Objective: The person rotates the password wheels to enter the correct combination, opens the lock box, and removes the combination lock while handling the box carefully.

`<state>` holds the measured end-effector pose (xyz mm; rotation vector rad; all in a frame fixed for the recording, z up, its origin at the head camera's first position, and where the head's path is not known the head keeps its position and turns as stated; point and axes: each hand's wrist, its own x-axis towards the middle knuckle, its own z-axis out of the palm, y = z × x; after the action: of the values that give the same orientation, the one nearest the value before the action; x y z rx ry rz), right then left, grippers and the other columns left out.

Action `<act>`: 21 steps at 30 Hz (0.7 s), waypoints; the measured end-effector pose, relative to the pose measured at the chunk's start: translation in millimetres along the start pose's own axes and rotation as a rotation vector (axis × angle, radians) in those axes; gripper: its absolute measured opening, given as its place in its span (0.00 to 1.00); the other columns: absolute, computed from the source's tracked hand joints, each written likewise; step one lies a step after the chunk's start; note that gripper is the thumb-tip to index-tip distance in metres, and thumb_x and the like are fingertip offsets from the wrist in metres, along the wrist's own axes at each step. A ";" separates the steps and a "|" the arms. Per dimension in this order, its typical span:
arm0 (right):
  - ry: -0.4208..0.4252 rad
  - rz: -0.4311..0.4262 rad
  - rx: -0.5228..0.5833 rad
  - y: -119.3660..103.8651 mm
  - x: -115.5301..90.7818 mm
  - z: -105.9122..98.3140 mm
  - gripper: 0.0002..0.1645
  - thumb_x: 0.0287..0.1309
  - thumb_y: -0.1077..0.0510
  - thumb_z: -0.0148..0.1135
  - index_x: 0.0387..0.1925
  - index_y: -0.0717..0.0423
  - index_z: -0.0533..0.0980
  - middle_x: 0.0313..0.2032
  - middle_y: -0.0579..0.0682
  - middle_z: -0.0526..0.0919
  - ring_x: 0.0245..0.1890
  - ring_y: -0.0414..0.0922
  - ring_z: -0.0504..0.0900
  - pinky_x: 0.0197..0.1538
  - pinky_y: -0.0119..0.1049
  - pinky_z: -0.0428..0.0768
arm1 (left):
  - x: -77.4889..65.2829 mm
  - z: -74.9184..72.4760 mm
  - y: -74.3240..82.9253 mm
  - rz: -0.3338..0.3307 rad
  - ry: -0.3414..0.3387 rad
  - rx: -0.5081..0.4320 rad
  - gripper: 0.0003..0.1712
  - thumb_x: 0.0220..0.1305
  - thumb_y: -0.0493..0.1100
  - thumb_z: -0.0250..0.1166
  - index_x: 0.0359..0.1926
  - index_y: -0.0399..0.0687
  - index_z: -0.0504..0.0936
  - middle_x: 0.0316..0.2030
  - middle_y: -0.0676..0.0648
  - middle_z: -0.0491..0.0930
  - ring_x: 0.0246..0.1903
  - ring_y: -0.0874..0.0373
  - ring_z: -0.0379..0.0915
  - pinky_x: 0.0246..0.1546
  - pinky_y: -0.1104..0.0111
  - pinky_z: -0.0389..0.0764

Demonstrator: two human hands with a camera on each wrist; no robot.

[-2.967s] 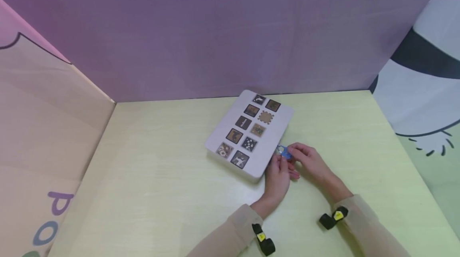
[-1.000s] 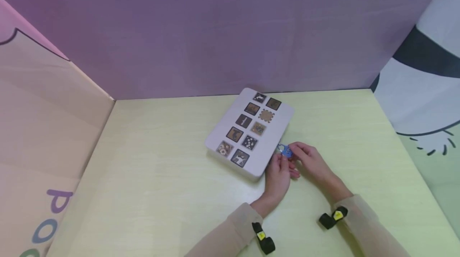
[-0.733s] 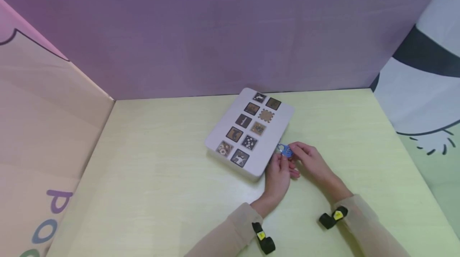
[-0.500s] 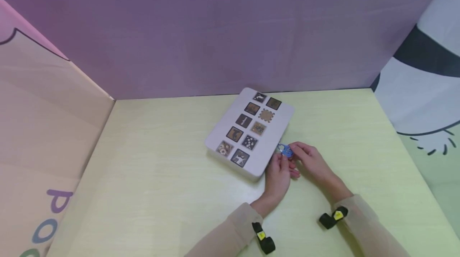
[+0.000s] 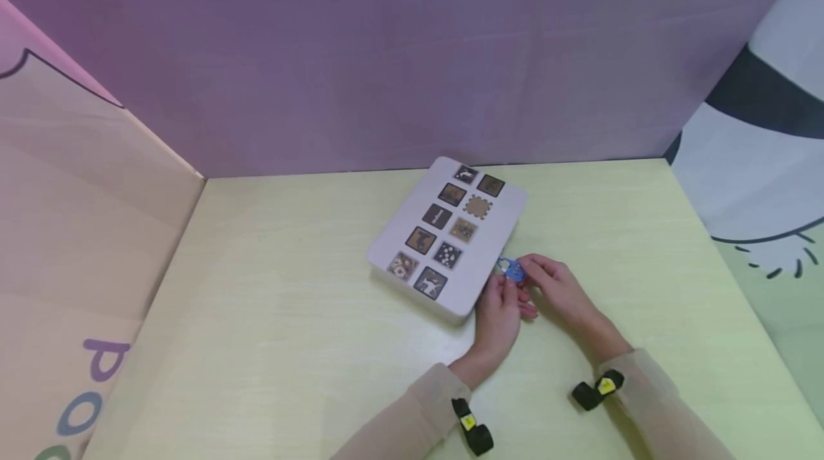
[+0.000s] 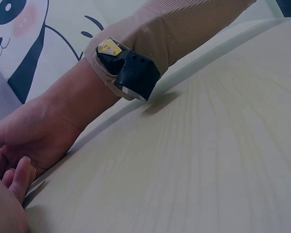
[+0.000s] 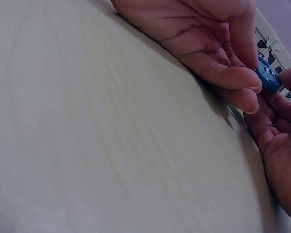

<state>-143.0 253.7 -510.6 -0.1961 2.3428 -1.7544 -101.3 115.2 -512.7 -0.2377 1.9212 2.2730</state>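
A white box with rounded corners lies slanted on the table, its top printed with two rows of small square pictures. At its right side is a small blue combination padlock, with number dials showing in the right wrist view. My left hand pinches the padlock from the near side, its other fingers reaching out below. My right hand holds the padlock's right end between thumb and fingers. Metal latch hardware shows beside the padlock on the box's side.
The pale wooden table extends around the box. A purple wall stands right behind it, with a panda-printed panel at the right and a beige panel at the left. Each wrist wears a black strap.
Both hands stay in the same hold on the padlock, and the box keeps its place. Slightly more of the padlock's blue face shows between the fingers than three seconds ago.
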 end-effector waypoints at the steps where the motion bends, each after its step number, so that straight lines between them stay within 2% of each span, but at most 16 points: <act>1: -0.001 0.003 0.000 -0.1 0.3 0.0 0.23 0.81 0.56 0.48 0.53 0.74 0.78 0.37 0.40 0.87 0.38 0.36 0.84 0.50 0.23 0.79 | 0.0 0.0 0.1 0.001 0.000 0.003 0.09 0.81 0.39 0.49 0.44 0.43 0.74 0.29 0.50 0.79 0.22 0.62 0.78 0.27 0.73 0.85; 10: -0.004 0.034 -0.012 -1.2 1.1 0.5 0.21 0.78 0.54 0.55 0.51 0.72 0.79 0.37 0.43 0.87 0.40 0.36 0.83 0.51 0.22 0.77 | 0.0 -0.2 0.6 0.003 0.005 0.011 0.08 0.81 0.39 0.49 0.43 0.43 0.74 0.28 0.50 0.79 0.21 0.62 0.78 0.26 0.73 0.85; 15: -0.005 0.039 -0.019 -1.1 1.3 1.1 0.21 0.77 0.54 0.55 0.50 0.71 0.79 0.38 0.43 0.87 0.42 0.36 0.82 0.53 0.21 0.75 | 0.2 -0.6 0.0 0.013 0.003 0.009 0.08 0.81 0.37 0.49 0.43 0.42 0.74 0.28 0.50 0.79 0.21 0.62 0.78 0.26 0.73 0.85; 21: -0.006 0.028 -0.026 -1.1 1.3 2.5 0.20 0.77 0.55 0.55 0.49 0.71 0.79 0.35 0.41 0.86 0.40 0.36 0.81 0.52 0.22 0.75 | 0.1 -0.7 0.8 0.016 0.004 0.007 0.08 0.80 0.37 0.49 0.43 0.42 0.74 0.28 0.49 0.79 0.20 0.63 0.77 0.26 0.73 0.85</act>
<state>-143.7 250.7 -510.4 -0.1712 2.3535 -1.7084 -101.5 114.4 -512.0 -0.2276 1.9393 2.2776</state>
